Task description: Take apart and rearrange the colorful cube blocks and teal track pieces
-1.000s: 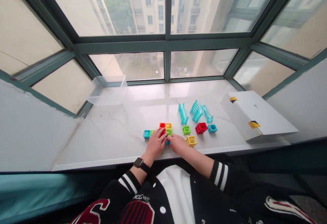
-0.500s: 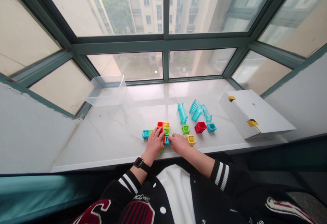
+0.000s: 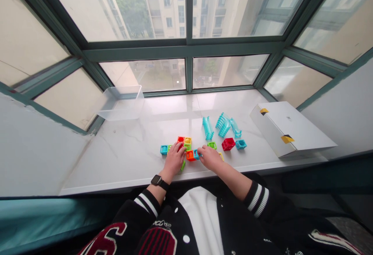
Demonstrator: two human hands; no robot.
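Right grip [image 3: 210, 157] pinches the blue block [image 3: 196, 154] right of the orange block [image 3: 190, 155]; whether the left grip [image 3: 174, 160], left of it, clamps anything is unclear.

A: What is the left hand [image 3: 175, 158] touching?

B: It lies over a cluster of red, yellow and green blocks [image 3: 187, 141].

A: And the right hand [image 3: 210, 157]?

B: It pinches a blue block [image 3: 196, 154] that sits against an orange block [image 3: 190, 155].

A: Anything near that?

B: A yellow block [image 3: 221, 156], mostly hidden by that hand, then a green block [image 3: 212, 145], a red block [image 3: 228, 144] and a light-blue block [image 3: 241, 144]. Beyond them lie 3 clear turquoise ridged pieces [image 3: 223, 125].

A: What stands at the sides of the white sill [image 3: 131, 162]?

B: A clear bin [image 3: 120, 114] at left, and at right a white box [image 3: 294, 127] with 2 yellow-and-black tabs [image 3: 287, 139].
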